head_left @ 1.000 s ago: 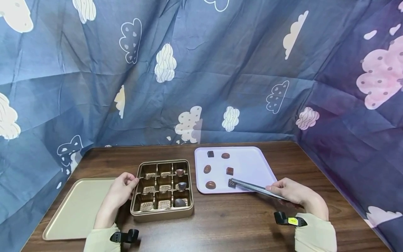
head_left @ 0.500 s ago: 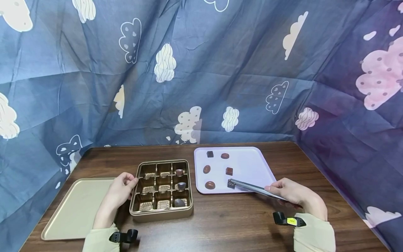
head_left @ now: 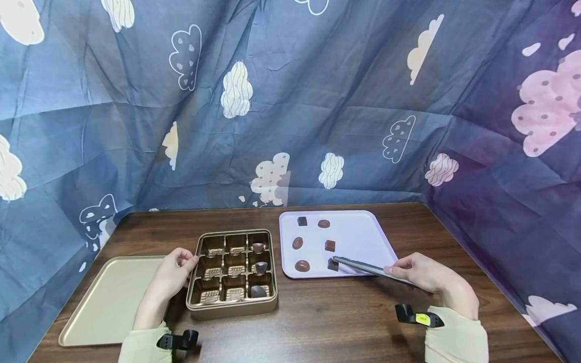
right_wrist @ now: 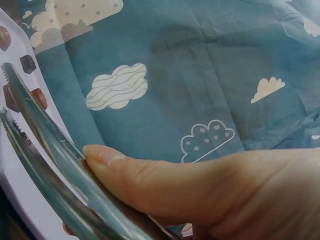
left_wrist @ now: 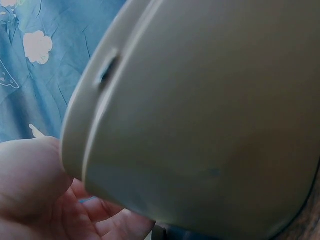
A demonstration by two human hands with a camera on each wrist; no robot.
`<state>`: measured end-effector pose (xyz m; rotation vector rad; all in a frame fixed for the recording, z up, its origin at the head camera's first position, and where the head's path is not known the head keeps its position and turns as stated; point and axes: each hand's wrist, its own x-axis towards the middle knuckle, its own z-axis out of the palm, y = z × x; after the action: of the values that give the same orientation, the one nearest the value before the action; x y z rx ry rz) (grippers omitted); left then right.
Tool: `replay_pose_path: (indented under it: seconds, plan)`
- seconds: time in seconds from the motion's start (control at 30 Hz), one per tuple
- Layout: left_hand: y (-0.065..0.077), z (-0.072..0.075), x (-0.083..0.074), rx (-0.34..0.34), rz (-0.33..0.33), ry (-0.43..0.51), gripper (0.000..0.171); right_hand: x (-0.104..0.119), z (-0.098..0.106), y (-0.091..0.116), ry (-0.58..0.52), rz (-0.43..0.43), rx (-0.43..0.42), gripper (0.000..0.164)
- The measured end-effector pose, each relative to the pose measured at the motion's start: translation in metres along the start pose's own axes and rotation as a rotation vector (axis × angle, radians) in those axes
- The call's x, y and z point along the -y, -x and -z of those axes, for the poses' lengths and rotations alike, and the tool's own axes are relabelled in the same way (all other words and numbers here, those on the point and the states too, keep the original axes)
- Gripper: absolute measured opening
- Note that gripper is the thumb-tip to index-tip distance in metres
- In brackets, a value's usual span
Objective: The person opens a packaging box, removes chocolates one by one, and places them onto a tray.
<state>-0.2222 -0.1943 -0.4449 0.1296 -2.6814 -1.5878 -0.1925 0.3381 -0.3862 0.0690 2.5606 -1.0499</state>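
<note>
Fingers of the right hand (head_left: 424,276) are pinching the metal tongs (head_left: 367,268), whose serrated tips are standing apart in the right wrist view; in the head view they are pointing at the dark square chocolate (head_left: 333,265), right of centre in the frame, though whether they are touching it I cannot tell. That piece is lying near the front edge of the pale lavender tray (head_left: 363,242), where five others are sitting around it: a brown square (head_left: 330,246), three round or oval ones and another dark cube (head_left: 302,221) at the tray's upper left. Left of this, at lower centre, the gold tin (head_left: 233,311) is showing three chocolates filling its right column, while six compartments are standing vacant, so the filling is seemingly about a third done, with six pieces and six places left. The left hand (head_left: 171,275) is gripping the tin's left rim, thumb and fingers curled. Further out, a flat gold tray (head_left: 109,302) is lying at lower left.
</note>
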Motion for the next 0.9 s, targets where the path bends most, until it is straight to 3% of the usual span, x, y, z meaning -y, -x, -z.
replay_pose_path:
  seconds: [0.13, 0.5, 0.73, 0.9]
  plan:
    - [0.000, 0.000, -0.001, 0.003, 0.004, 0.000, 0.015, 0.004, 0.003, 0.004, 0.065, 0.014, -0.041, 0.038]
    - [0.001, 0.001, -0.001, 0.004, 0.001, 0.003, 0.014, 0.020, 0.012, 0.014, 0.330, 0.185, -0.123, 0.039]
    - [0.001, 0.001, -0.002, 0.005, 0.001, 0.000, 0.014, 0.038, 0.008, 0.017, 0.331, 0.251, -0.163, 0.041]
    - [0.002, 0.001, -0.002, 0.006, 0.000, -0.012, 0.015, 0.053, -0.002, 0.012, 0.330, 0.350, -0.224, 0.036]
